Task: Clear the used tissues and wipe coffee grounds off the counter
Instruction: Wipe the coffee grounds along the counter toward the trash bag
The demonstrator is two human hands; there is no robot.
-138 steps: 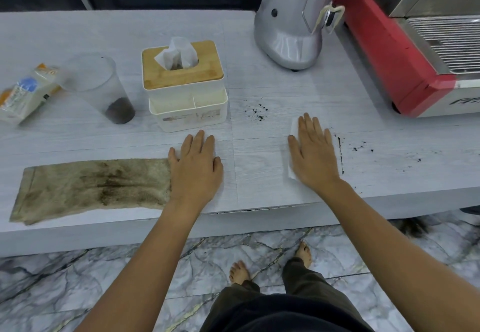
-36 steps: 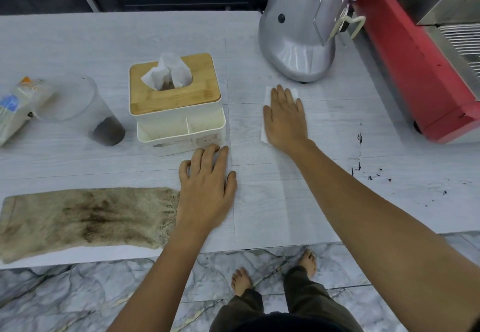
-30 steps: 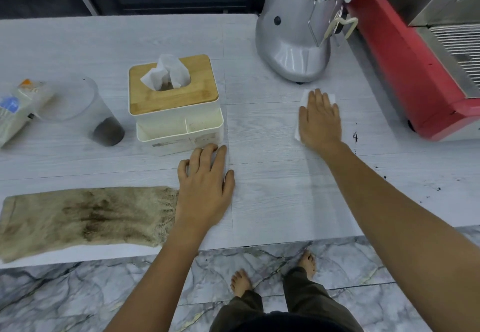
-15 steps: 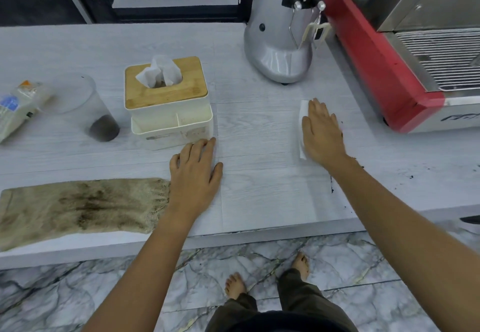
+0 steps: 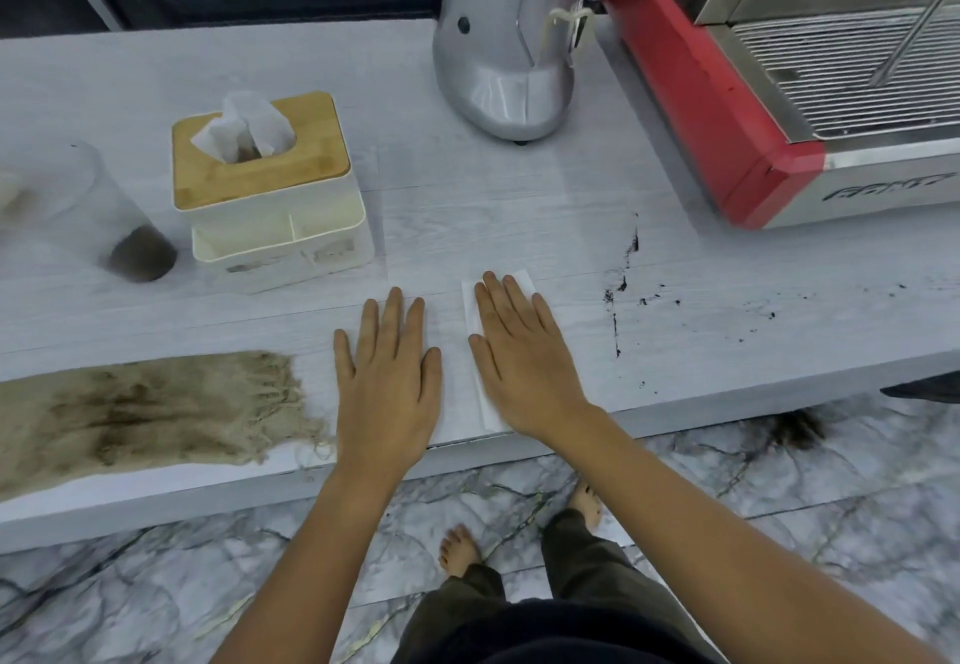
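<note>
My right hand (image 5: pixel 519 357) lies flat, fingers spread, pressing a white tissue (image 5: pixel 474 300) onto the grey counter (image 5: pixel 467 206) near its front edge. My left hand (image 5: pixel 387 377) rests flat and empty on the counter just to its left. Dark coffee grounds (image 5: pixel 621 279) form a thin line and scattered specks to the right of the tissue. A white tissue box with a wooden lid (image 5: pixel 265 180) stands behind my left hand, one tissue sticking up from its slot.
A stained beige cloth (image 5: pixel 145 409) lies at the front left. A clear cup with dark grounds (image 5: pixel 104 227) stands left of the box. A silver grinder (image 5: pixel 506 50) and a red espresso machine (image 5: pixel 727 107) stand at the back right. Marble floor lies below.
My right hand has slid the tissue from near the grinder toward me and to the left, ending beside my left hand. A line of grounds now lies to its right.
</note>
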